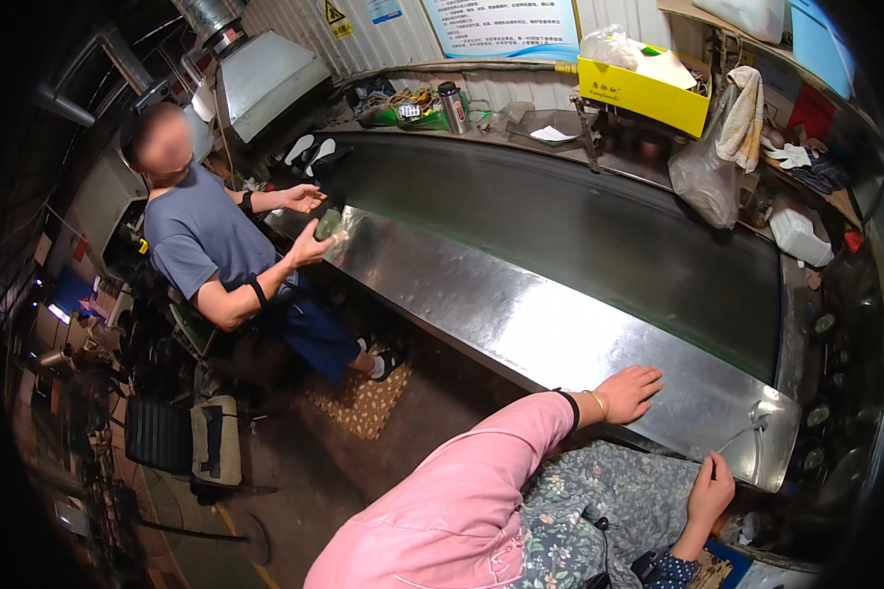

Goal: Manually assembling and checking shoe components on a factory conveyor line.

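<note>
Right grip (709,496): thumb and forefinger pinch the end of a thin pale cord (740,433), just off the front edge of the table (442,285), close to its front right corner. The cord runs from the fingertips over the metal surface to the right end of the table, where it meets a small bright loop or fitting (759,416); exact form too small to tell. A second strand curves from there toward the front edge.

Left grip (627,395): spread flat, palm down, fingers pointing toward the right end, nothing held. It lies on the table at the front edge, left of the cord and well apart from it. Gold-coloured bracelet (601,404) and black band (569,408) at this wrist; pink sleeve (471,461) above.

Behind the table's back edge: wide dark belt (560,240). A pair of black shoes with white insoles (314,152) sits at its far left end.

At the table's left end stands a co-worker in a grey-blue shirt (211,211), a dark, roundish item (328,224) in one hand; its kind cannot be told.
</note>
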The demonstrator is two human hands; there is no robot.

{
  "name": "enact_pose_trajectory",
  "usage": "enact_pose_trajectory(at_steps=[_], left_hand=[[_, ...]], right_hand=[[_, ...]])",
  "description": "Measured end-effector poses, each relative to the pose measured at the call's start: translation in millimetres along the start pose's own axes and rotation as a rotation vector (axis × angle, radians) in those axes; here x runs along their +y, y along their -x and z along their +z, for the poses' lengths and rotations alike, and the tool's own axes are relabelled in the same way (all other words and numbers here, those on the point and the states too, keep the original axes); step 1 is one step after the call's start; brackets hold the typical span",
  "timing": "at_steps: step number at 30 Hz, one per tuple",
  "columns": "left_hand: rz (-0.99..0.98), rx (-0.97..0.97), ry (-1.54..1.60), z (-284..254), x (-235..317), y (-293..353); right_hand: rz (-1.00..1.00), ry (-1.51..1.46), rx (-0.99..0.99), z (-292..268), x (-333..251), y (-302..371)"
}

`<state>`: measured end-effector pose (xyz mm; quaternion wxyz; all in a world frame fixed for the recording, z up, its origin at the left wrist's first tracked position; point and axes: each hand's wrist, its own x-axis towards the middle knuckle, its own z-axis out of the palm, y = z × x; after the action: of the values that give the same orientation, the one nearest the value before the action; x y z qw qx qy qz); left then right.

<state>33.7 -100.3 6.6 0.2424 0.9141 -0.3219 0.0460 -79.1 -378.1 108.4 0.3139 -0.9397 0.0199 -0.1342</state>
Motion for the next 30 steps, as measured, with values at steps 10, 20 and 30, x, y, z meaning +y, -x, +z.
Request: enact_pose_trajectory(at_steps=[10, 20, 30], left_hand=[[0.009, 0.007, 0.017, 5, -1, -1], [-0.001, 0.024, 0.008, 4, -6, -2], [-0.069, 0.036, 0.255, -1, -8, 25]], right_hand=[[0.022, -0.005, 0.025, 3, 7, 8], [-0.257, 0.194, 0.125, 11, -14, 29], [-0.204, 0.124, 0.139, 12, -7, 31]])
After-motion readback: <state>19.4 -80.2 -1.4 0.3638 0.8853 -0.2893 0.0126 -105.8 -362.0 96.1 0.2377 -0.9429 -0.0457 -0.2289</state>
